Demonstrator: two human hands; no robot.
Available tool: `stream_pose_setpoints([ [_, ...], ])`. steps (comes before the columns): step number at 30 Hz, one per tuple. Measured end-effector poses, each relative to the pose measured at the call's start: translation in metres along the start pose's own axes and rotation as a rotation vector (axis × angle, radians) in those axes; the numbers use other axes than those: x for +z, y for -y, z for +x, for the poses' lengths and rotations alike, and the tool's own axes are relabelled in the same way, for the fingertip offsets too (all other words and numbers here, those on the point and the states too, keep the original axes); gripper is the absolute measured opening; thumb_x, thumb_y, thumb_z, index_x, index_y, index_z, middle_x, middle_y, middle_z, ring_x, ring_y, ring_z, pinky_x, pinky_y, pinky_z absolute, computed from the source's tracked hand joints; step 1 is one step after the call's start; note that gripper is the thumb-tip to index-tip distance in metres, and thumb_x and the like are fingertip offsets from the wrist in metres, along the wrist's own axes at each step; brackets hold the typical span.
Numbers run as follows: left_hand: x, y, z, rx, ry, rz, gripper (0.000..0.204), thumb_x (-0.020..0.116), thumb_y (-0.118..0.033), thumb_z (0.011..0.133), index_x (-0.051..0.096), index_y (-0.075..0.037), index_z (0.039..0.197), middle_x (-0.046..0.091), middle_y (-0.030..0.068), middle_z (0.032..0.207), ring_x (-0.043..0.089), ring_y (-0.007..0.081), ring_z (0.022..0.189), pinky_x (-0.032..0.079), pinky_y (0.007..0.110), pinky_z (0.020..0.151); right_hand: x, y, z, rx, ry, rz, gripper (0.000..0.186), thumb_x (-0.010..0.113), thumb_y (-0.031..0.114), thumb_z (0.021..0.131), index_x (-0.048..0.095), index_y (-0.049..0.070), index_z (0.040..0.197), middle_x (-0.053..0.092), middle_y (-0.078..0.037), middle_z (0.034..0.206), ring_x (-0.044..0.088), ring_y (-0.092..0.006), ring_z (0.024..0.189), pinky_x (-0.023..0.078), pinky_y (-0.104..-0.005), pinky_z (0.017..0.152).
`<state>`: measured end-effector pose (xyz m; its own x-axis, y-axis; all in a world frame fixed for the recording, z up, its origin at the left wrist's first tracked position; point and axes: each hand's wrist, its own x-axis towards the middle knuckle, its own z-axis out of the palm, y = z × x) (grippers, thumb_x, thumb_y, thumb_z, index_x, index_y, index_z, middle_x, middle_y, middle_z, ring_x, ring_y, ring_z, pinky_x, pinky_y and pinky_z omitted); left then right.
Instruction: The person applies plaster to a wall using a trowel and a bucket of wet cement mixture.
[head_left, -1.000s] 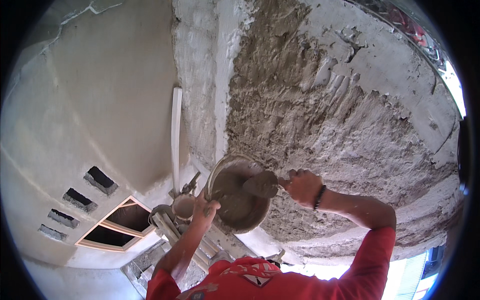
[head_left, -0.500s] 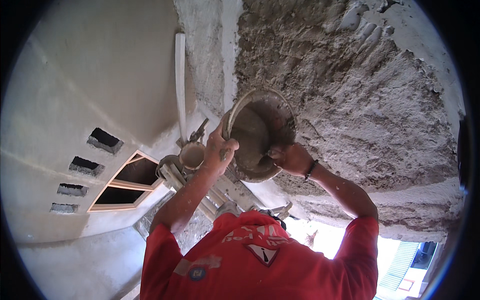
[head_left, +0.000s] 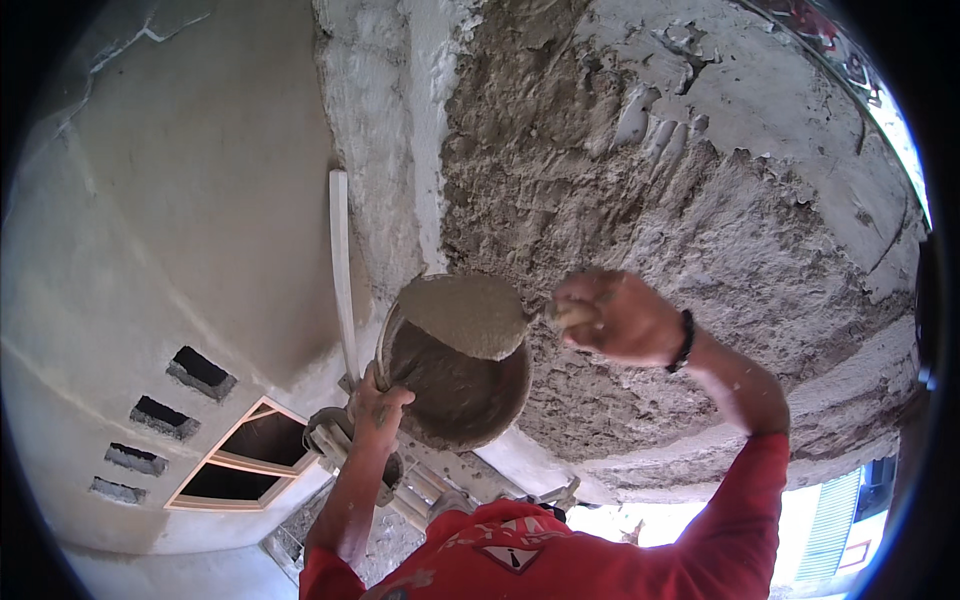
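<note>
My left hand (head_left: pixel 378 408) grips the near-left rim of a round bucket (head_left: pixel 460 400) with wet grey mortar inside it. In my right hand (head_left: pixel 625 320) is the handle of a trowel (head_left: pixel 450 305), raised over the bucket's upper part with a broad load of smooth wet mortar on it. My right hand is blurred, with fingers wrapped round the handle, and it is close to a rough, patchily rendered surface (head_left: pixel 690 210) that fills the upper right.
A smooth plastered wall (head_left: pixel 170 230) on the left has several square holes and a wooden-framed opening (head_left: pixel 222 455). A pale batten (head_left: pixel 340 260) stands at the junction. Poles and containers (head_left: pixel 335 435) lie behind my left arm. Bright daylight (head_left: pixel 830 520) shows at lower right.
My right hand has lifted the trowel up out of the bucket, loaded with mortar. Since half a second ago the bucket and left hand sit lower and further left, and the whole view has shifted.
</note>
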<state>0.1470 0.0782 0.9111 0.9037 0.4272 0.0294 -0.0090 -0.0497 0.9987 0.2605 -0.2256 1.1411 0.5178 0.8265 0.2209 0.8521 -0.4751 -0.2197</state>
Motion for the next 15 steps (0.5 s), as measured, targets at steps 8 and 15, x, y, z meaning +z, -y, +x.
stream_pose_setpoints([
  [8, -0.015, -0.029, -0.024, -0.027, -0.055, -0.14, 0.047, 0.06, -0.011, 0.066, 0.058, 0.002, 0.111, 0.065, 0.0108, 0.101, 0.061, 0.0228, 0.089, 0.048, 0.033, 0.082, -0.099, 0.016, 0.024, 0.032, 0.091, 0.375, 0.023, 0.064, 0.015, 0.089, 0.066, 0.004, 0.109, 0.069, -0.01, 0.083, 0.063, -0.0155, 0.062, 0.058, -0.0265, 0.06],
  [15, -0.015, 0.023, -0.026, 0.002, -0.109, -0.09, 0.05, 0.059, -0.01, 0.064, 0.06, 0.002, 0.112, 0.065, 0.0131, 0.1, 0.06, 0.0263, 0.091, 0.048, 0.035, 0.084, -0.206, -0.065, 0.015, 0.378, -0.61, -0.119, 0.034, 0.054, 0.029, 0.096, 0.062, 0.008, 0.121, 0.058, -0.002, 0.07, 0.049, -0.0069, 0.051, 0.044, -0.0242, 0.044],
])
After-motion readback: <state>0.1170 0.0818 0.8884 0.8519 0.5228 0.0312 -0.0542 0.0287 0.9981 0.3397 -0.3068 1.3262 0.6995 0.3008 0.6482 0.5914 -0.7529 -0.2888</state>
